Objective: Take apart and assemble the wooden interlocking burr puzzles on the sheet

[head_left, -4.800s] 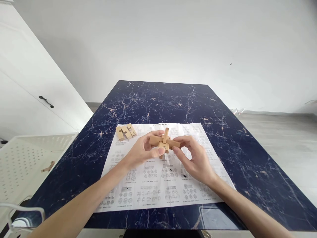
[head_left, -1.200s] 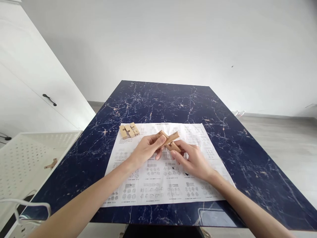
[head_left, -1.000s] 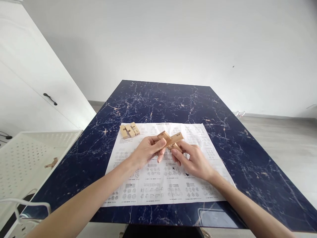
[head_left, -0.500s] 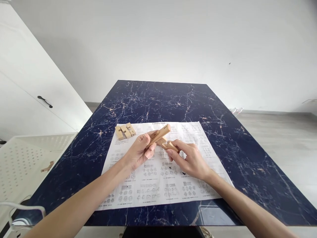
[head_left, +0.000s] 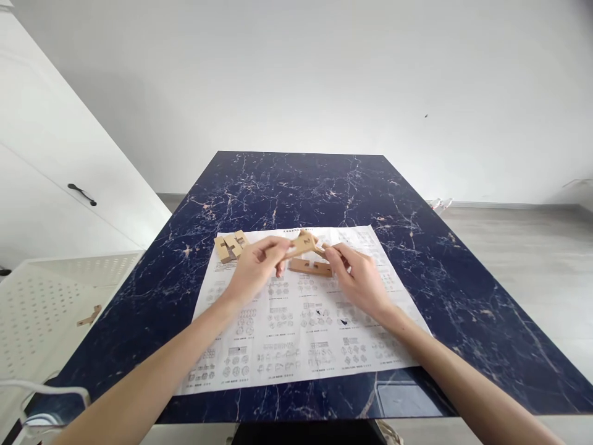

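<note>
My left hand (head_left: 259,259) is closed on a notched wooden puzzle piece (head_left: 303,244) marked 2, held above the printed sheet (head_left: 278,334). From the other side, my right hand (head_left: 354,272) pinches a slim wooden puzzle piece (head_left: 320,251) whose end meets the first; how they fit together is partly hidden by the fingers. Below and between the hands, another notched wooden bar (head_left: 310,267) appears to lie on the sheet, its cut-out facing up. More wooden pieces (head_left: 229,246) rest side by side at the sheet's upper left corner, just beyond my left hand.
The sheet, covered in small diagrams, lies on a dark blue marbled table (head_left: 296,185). To the left stands a white perforated basket (head_left: 50,303) with a small wooden piece (head_left: 89,316) in it. A white cable (head_left: 50,389) loops near the table's left edge.
The notched bar from my right hand is now below the hands. My right hand has moved slightly up to the pieces held at left, which have turned flatter.
</note>
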Motion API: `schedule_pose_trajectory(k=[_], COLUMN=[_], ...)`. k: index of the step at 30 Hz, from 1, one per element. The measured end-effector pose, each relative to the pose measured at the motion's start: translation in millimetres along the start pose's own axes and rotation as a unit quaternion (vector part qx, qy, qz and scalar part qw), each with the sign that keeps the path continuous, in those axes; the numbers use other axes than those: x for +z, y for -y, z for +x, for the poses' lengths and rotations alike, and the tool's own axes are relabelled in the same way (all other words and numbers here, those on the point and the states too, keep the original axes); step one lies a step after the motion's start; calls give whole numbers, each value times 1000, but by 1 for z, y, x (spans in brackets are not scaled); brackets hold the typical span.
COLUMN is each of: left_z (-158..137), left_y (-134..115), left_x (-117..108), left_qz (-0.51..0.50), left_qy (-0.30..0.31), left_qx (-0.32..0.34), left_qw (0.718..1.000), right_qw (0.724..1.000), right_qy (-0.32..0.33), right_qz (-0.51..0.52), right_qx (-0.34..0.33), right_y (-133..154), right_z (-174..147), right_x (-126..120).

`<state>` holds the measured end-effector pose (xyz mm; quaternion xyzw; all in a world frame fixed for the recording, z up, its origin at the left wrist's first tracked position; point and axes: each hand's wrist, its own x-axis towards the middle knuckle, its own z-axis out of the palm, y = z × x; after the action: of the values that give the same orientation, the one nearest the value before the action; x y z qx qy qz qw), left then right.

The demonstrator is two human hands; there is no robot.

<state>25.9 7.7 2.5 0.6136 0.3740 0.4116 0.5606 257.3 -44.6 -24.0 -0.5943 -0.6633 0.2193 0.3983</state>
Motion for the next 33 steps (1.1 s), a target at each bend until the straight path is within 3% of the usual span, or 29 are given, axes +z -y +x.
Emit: schedule_pose_trajectory(k=[7,14,23,30,33], left_z=[-9,-7,-11,-15,-20], left_y=[7,22,21,21,23], left_x=[13,10,11,16,19], left_qz=[258,408,428,444,475], left_qy=[93,90,88,176,194], left_qx=[56,188,204,227,206], left_qw=[960,889,876,849,833], right_qw=[998,993,992,990,992], right_qy=[-4,1,67,68,68], right_qz=[-54,-105,-4,18,38], right_qx=[-12,-48,-110,-124,-95], right_y=[-20,-30,-18,-17,-19], right_z=[5,4,2,3,5], right_x=[-1,4,9,9,10])
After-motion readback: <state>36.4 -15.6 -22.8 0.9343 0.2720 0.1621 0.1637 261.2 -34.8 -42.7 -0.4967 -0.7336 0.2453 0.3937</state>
